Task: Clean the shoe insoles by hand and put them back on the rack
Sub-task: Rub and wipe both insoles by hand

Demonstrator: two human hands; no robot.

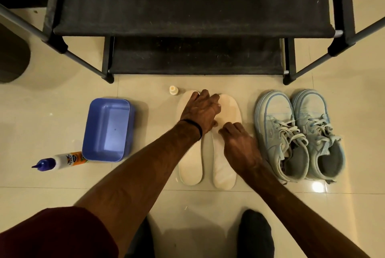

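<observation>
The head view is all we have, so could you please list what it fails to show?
- Toe ends of the two cream foam insoles: covered by the left hand.
- Label on the white glue bottle: too small, partly behind the blue plastic tub.
- Black fabric shoe rack: cut off by the top edge.

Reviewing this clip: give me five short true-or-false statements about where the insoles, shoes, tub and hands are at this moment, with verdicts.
1. Two pale cream foam insoles lie side by side on the tiled floor. True.
2. The light blue lace-up sneakers sit on the black fabric shoe rack. False: they stand on the floor, to the right of the insoles.
3. The left hand rests over the toe ends of the insoles. True.
4. The blue rectangular plastic tub stands between the insoles and the sneakers. False: it is left of the insoles.
5. The right hand holds the white squeeze bottle with the blue cap. False: the bottle lies beside the tub.
</observation>
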